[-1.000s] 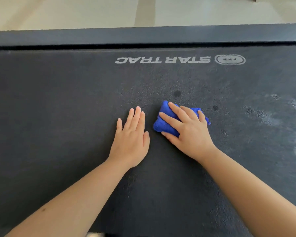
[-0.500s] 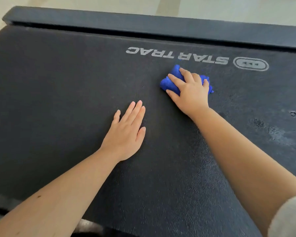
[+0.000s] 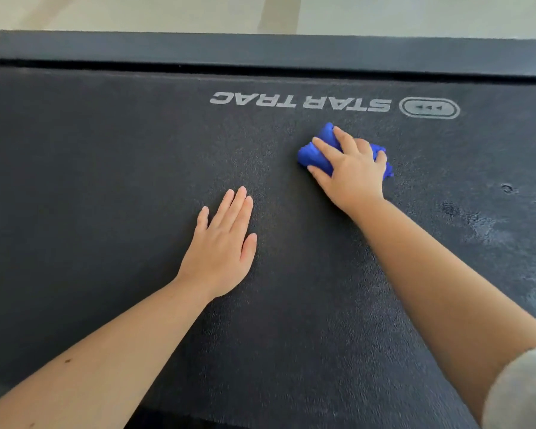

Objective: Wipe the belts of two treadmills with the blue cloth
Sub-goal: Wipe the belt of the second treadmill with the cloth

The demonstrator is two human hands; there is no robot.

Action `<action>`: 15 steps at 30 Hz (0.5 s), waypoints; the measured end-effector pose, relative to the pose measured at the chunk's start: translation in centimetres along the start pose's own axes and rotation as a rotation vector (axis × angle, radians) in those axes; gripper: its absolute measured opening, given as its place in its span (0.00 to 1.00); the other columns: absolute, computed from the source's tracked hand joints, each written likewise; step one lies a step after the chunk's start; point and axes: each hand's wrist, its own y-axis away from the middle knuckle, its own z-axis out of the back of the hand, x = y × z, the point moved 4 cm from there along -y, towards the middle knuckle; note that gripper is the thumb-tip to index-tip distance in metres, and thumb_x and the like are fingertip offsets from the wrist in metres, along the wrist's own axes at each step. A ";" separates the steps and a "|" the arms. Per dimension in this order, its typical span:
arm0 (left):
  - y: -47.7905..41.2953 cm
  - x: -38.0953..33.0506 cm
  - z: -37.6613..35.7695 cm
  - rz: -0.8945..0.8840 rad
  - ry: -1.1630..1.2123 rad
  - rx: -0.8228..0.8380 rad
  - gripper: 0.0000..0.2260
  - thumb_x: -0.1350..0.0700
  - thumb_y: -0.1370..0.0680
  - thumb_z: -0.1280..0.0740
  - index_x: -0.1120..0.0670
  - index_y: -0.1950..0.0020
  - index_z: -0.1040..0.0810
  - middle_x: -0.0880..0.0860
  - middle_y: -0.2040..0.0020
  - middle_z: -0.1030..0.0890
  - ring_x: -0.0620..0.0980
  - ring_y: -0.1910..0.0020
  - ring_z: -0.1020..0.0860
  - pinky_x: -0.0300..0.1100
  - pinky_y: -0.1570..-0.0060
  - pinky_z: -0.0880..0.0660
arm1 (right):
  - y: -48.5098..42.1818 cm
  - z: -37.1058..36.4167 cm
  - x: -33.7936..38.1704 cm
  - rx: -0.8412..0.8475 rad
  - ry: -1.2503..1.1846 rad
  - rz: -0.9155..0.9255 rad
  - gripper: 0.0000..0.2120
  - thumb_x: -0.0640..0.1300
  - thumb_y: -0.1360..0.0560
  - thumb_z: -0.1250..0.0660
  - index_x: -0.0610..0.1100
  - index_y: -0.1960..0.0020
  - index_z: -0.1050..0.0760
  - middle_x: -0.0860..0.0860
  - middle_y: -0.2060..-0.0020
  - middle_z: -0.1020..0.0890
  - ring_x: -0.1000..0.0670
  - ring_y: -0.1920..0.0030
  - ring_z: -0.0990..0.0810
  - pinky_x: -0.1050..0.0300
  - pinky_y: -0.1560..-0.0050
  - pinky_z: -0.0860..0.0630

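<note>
Here the right hand (image 3: 353,171) sits on top of the soft, bunched-up blue cloth (image 3: 314,156). Its fingers curl over the cloth, so it grips it and pushes it down on the wide, rough black treadmill belt (image 3: 106,181). The cloth is squashed into a lump, most likely so the hand can hold all of it and press hard on one spot. It lies on the belt just below the pale grey STAR TRAC letters (image 3: 300,102), near them but not on them.

The left hand (image 3: 220,252) lies flat on the belt, palm down, with its fingers straight and close together. It holds nothing. It rests beside the right hand, a bit nearer the person. I think it is there to hold the person up as they lean over. It may also stop the belt from sliding while the other hand rubs.

Off to the right, the belt has pale dusty smears (image 3: 489,224) and a few dark dots. That part looks dirty, so the cloth probably needs to go there next, with a good firm push.

A long black side rail (image 3: 260,54) runs along the far edge, with a thin dark gap between it and the belt. A fuzzy grey sleeve (image 3: 520,388) shows on the right arm.

Only one treadmill is in view, so the job looks less than half done.
</note>
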 end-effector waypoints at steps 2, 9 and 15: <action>0.0 0.0 0.0 -0.003 -0.006 0.000 0.32 0.45 0.26 0.64 0.57 0.24 0.49 0.52 0.23 0.52 0.49 0.24 0.54 0.55 0.29 0.49 | 0.2 -0.1 0.3 -0.004 0.001 -0.036 0.24 0.58 0.23 0.41 0.57 0.28 0.37 0.50 0.26 0.40 0.43 0.31 0.39 0.38 0.34 0.45; 0.1 -0.2 0.1 0.023 0.028 0.040 0.26 0.49 0.20 0.54 0.57 0.23 0.53 0.51 0.23 0.57 0.48 0.25 0.59 0.54 0.29 0.54 | 15.2 1.1 2.4 -0.132 -0.037 0.046 0.22 0.58 0.28 0.42 0.52 0.38 0.24 0.46 0.36 0.25 0.41 0.41 0.24 0.31 0.44 0.33; 0.4 -0.3 0.4 0.013 0.018 0.030 0.26 0.51 0.19 0.52 0.58 0.24 0.53 0.53 0.23 0.55 0.50 0.25 0.57 0.56 0.29 0.53 | 17.6 1.3 3.5 -0.092 0.012 -0.050 0.22 0.58 0.28 0.43 0.52 0.38 0.24 0.47 0.36 0.25 0.40 0.41 0.24 0.29 0.44 0.33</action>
